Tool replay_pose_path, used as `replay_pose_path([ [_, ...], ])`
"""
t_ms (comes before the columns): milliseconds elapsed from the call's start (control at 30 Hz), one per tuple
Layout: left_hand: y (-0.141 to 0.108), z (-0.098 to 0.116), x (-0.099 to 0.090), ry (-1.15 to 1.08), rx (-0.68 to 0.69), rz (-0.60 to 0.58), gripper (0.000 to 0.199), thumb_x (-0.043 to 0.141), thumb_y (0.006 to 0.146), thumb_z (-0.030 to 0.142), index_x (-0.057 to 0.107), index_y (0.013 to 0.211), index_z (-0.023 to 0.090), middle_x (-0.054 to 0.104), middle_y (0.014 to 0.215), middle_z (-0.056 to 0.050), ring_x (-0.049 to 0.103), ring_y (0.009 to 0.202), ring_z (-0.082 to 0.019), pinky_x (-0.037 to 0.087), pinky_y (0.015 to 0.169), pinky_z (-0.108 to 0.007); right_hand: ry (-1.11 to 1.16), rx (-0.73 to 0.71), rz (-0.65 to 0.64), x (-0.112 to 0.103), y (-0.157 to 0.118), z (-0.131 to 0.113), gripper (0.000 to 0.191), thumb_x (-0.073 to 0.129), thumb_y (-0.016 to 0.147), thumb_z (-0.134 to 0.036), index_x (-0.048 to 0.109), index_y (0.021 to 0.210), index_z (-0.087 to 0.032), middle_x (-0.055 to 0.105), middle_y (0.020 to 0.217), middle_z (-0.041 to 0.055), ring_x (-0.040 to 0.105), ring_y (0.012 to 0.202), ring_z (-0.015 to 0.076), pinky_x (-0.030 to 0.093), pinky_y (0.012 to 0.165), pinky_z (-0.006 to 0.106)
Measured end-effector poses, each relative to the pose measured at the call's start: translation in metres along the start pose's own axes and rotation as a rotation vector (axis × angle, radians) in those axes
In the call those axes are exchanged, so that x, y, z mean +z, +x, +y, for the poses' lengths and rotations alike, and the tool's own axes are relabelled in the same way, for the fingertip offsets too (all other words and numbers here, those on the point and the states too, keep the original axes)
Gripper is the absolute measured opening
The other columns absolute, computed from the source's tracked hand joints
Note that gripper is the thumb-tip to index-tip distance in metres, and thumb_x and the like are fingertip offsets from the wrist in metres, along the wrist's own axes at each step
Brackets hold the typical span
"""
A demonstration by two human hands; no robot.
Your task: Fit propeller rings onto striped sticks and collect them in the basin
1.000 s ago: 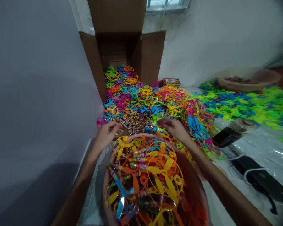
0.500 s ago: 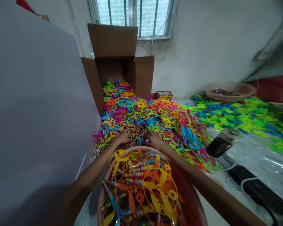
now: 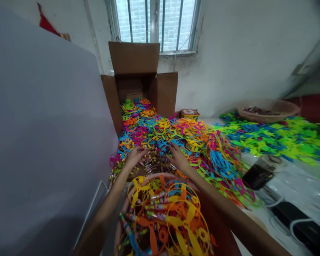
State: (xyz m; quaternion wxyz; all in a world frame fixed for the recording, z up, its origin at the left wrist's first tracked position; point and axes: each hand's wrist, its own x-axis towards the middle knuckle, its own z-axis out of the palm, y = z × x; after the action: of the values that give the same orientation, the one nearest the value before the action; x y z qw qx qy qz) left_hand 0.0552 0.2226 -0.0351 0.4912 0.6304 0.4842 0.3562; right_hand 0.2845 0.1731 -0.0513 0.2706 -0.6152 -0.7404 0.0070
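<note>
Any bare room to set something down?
Little: a small tabletop strip between the yellow box and the green-blue pile, and a narrow one between the right forearm and the black device. Crowded: the propeller pile, the tub, and around the left hand and right hand.

Barred window (image 3: 154,21), pale wall (image 3: 234,53), grey panel (image 3: 48,124)
</note>
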Motion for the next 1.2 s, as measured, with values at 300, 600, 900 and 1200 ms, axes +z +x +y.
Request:
replay_pose_path([
  [300,-0.130,0.045,0.005,-0.516,0.150,0.067,0.040,0.077,0.081,0.045,0.065,0.107,0.017,0.069,0.082,-0.003,0.065,0.069,-0.015,0.049,0.058,-0.022,0.928,0.145,0.163,-0.081,-0.051,-0.086,0.030,0.073,0.083,-0.050,0.067,0.078,-0.021,0.066,0.070,0.0005,0.065,0.064,0.0197,0.053,0.063,0.032],
  [600,-0.226,0.034,0.022,-0.228,0.060,0.143,0.033,0.063,0.093,0.053,0.069,0.108,0.025,0.064,0.078,-0.002,0.063,0.073,-0.018,0.053,0.066,-0.025,1.607,0.613,0.088,-0.089,-0.096,-0.136,0.034,0.096,0.059,-0.036,0.076,0.083,-0.022,0.074,0.081,0.0006,0.069,0.066,0.0168,0.059,0.054,0.028],
  [900,-0.255,0.039,0.059,-0.404,0.251,0.467,0.020,0.059,0.098,0.036,0.068,0.110,0.022,0.072,0.111,-0.008,0.068,0.071,-0.013,0.055,0.057,-0.022,1.613,0.619,0.119,-0.088,-0.109,-0.153,0.032,0.094,0.063,-0.038,0.077,0.086,-0.022,0.075,0.085,0.0018,0.070,0.065,0.0170,0.060,0.055,0.029],
  [1200,-0.246,0.047,0.057,-0.500,0.345,0.391,0.017,0.061,0.097,0.030,0.065,0.111,0.021,0.077,0.099,-0.005,0.074,0.067,-0.014,0.056,0.048,-0.018,1.258,0.471,0.031,-0.086,-0.115,-0.157,0.029,0.081,0.078,-0.050,0.078,0.091,-0.025,0.075,0.089,0.0024,0.069,0.081,0.0193,0.055,0.069,0.029],
])
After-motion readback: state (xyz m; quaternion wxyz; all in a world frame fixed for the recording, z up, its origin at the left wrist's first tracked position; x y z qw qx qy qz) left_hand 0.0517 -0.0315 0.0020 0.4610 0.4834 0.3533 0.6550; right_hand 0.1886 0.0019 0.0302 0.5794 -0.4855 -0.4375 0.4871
